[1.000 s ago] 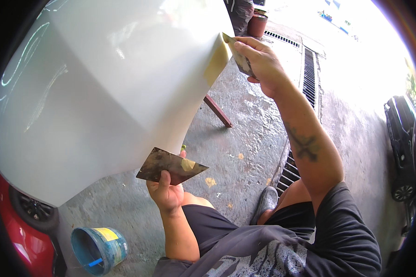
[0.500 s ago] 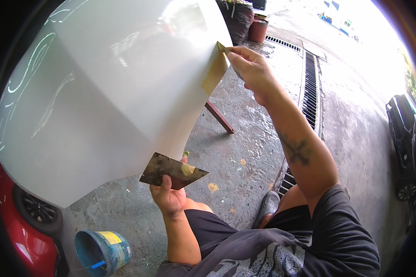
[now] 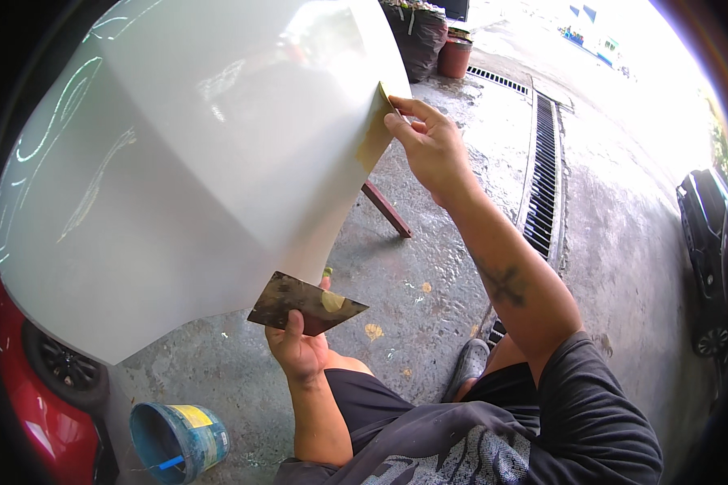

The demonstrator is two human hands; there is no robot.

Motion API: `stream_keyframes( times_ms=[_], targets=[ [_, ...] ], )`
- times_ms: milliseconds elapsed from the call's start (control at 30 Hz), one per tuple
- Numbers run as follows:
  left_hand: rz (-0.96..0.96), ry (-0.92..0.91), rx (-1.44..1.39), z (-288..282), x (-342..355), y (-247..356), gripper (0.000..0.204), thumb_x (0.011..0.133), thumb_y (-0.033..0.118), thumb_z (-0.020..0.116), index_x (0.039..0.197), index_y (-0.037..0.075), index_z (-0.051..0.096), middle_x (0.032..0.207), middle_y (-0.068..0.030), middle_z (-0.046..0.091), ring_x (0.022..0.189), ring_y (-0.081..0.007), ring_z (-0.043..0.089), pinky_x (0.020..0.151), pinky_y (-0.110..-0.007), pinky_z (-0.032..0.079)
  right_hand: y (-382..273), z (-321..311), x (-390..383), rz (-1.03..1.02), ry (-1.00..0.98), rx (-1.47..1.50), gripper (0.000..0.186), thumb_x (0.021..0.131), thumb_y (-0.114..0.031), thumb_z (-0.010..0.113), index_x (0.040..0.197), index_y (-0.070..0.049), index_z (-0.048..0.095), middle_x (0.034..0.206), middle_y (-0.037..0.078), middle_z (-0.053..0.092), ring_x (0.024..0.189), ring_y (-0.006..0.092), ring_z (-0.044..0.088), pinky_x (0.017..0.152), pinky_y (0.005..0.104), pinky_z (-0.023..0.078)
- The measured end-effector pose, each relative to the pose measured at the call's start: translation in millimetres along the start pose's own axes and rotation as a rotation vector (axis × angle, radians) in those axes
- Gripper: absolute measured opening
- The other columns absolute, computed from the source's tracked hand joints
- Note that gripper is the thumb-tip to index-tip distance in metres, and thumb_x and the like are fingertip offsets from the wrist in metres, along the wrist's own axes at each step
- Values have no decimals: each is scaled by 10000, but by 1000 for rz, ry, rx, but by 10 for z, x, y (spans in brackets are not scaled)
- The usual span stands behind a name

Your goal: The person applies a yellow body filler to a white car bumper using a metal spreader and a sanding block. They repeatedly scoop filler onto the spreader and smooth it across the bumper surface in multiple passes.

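A white car body panel (image 3: 178, 145) fills the upper left, with a yellow filler patch (image 3: 369, 141) on its right edge. My right hand (image 3: 430, 145) grips a thin spreader (image 3: 386, 97), seen nearly edge-on, against the patch. Below the panel's right part, my left hand (image 3: 298, 347) holds a dark metal plate (image 3: 295, 297) from underneath, with a lump of yellow filler (image 3: 332, 300) on it. My left fingertips show just behind the plate.
A red-brown stand leg (image 3: 386, 208) shows beside the panel. A blue bucket (image 3: 178, 440) and a red car (image 3: 32, 412) are at lower left. A black bag (image 3: 412, 40), red bucket (image 3: 454, 55), floor drain (image 3: 542, 178) and dark car (image 3: 708, 259) lie beyond.
My right hand and the spreader have moved down and leftward along the patch, with the spreader turning more edge-on. The left hand still holds the plate, now slightly lower in view.
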State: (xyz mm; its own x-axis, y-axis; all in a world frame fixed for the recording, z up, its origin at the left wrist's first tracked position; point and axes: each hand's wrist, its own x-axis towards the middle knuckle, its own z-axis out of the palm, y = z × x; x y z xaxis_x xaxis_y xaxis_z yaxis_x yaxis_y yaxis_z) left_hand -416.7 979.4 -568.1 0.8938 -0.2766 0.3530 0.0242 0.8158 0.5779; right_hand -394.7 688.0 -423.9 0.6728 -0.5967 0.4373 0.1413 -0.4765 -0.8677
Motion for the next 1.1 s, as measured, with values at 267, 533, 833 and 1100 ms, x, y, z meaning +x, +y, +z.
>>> stream_keyframes(
  times_ms=[267,533,833,1100],
  targets=[
    [22,7,11,36,2,23,565,982,179,741,1452,-26,505,1410,-165,613,1307,-350,619,1159,-654,450,-146,9,-183,-94,19,-125,430,974,-294,694,1347,-80,705,1348,187,633,1274,363,623,1104,422,473],
    [23,12,6,27,10,27,565,983,191,739,1452,-23,507,1400,-160,622,1299,-351,627,1162,-662,439,-126,64,-316,-158,36,-138,423,967,-280,702,1333,-67,715,1362,203,631,1273,373,618,1102,434,475],
    [23,-2,2,4,11,45,568,984,191,739,1457,-19,503,1408,-155,620,1303,-351,626,1165,-671,430,-122,135,-505,-166,34,-187,409,978,-292,711,1336,-95,714,1394,163,612,1350,365,528,1136,462,441],
    [13,-10,-3,-13,8,45,576,979,189,745,1458,-16,500,1417,-155,614,1319,-354,613,1170,-684,416,-119,220,-702,-198,31,-265,425,977,-301,722,1360,-120,696,1442,146,572,1376,366,481,1122,464,455]
  ],
)
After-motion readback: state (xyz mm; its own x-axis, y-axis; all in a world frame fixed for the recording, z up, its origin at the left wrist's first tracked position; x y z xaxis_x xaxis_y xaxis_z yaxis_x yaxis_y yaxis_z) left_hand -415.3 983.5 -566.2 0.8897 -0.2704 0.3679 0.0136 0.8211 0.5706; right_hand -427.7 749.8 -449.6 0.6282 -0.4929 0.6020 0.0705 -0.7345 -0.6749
